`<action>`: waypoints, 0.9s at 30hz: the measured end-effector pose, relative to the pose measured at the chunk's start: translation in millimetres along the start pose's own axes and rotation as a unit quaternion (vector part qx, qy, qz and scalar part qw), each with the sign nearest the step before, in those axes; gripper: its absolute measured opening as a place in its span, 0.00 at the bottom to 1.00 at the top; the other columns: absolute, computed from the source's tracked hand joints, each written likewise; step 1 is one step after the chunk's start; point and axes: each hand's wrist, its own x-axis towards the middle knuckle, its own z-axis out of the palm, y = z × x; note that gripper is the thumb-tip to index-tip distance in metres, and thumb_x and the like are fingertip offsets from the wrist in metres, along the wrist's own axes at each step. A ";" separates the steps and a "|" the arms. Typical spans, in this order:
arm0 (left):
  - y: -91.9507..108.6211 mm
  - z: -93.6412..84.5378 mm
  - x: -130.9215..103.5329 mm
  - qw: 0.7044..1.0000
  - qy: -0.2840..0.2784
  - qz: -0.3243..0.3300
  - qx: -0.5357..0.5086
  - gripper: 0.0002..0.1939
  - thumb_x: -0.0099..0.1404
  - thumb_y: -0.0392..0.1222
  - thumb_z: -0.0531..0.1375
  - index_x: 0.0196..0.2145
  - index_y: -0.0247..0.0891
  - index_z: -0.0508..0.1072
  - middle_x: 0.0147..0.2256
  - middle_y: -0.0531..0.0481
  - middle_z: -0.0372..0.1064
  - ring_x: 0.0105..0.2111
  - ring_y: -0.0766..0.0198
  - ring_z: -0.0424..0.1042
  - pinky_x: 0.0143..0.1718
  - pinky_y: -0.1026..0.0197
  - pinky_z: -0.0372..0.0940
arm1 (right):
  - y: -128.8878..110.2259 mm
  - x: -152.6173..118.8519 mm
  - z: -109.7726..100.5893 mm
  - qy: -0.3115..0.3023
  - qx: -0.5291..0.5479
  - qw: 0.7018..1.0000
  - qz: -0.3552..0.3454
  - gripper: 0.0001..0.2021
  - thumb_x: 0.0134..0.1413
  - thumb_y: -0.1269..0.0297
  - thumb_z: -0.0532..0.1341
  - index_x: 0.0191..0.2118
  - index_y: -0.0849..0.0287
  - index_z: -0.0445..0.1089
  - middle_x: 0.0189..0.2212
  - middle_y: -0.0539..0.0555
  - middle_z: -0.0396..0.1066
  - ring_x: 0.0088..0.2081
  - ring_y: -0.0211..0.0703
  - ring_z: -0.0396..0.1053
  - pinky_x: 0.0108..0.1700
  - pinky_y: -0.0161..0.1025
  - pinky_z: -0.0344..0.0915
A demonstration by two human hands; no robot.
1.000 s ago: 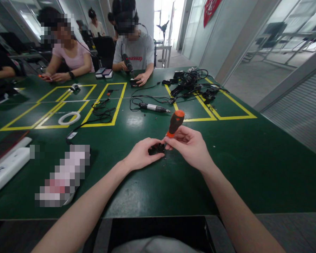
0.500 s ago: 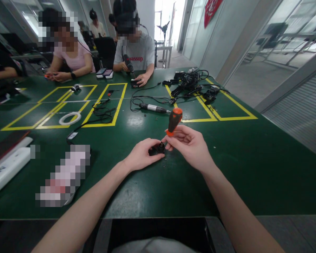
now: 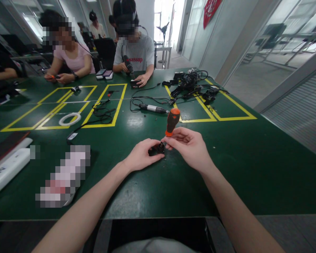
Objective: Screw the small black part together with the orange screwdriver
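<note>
My left hand (image 3: 143, 154) grips a small black part (image 3: 160, 148) against the green table, thumb and fingers on either side of it. In my right hand (image 3: 188, 144) is a screwdriver (image 3: 173, 121) with an orange and black handle, pinched low near its shaft. The handle points up and leans slightly right. Its tip is at or just beside the black part; my fingers partly hide the shaft, so contact is unclear.
Beyond my hands lie a black and silver pen-shaped tool (image 3: 153, 108) and tangled black cables (image 3: 186, 84). To the left are a white ring (image 3: 70, 119), a power strip (image 3: 10, 168) and a blurred pale object (image 3: 65, 175). Across the green table (image 3: 252, 168), people handle tools.
The screwdriver handle has shifted slightly left and down, and the shaft is now closer to the black part. My left hand has stayed in place.
</note>
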 end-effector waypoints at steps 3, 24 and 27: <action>0.0 -0.3 0.2 1.000 -0.001 0.003 0.003 0.17 0.66 0.46 0.68 0.51 0.39 0.78 0.44 0.46 0.79 0.40 0.59 0.75 0.45 0.56 0.70 | 0.2 0.1 -0.3 -0.021 0.006 1.000 0.000 0.19 0.49 0.49 0.76 0.37 0.59 0.78 0.29 0.54 0.80 0.28 0.42 0.77 0.34 0.42 0.78; 0.3 -0.1 -0.3 1.000 0.002 -0.001 0.002 0.15 0.66 0.47 0.68 0.47 0.38 0.78 0.41 0.47 0.78 0.39 0.59 0.74 0.44 0.56 0.70 | 2.4 0.6 -0.2 0.007 0.003 1.000 -0.017 0.19 0.49 0.47 0.76 0.35 0.59 0.80 0.26 0.52 0.79 0.23 0.40 0.74 0.27 0.40 0.75; 0.8 0.0 0.1 1.000 0.000 -0.002 0.006 0.16 0.66 0.46 0.68 0.49 0.38 0.77 0.42 0.47 0.79 0.39 0.59 0.74 0.45 0.55 0.70 | 1.1 -0.2 0.9 -0.007 0.026 1.000 -0.013 0.19 0.50 0.50 0.75 0.40 0.59 0.78 0.31 0.54 0.81 0.25 0.40 0.76 0.30 0.41 0.77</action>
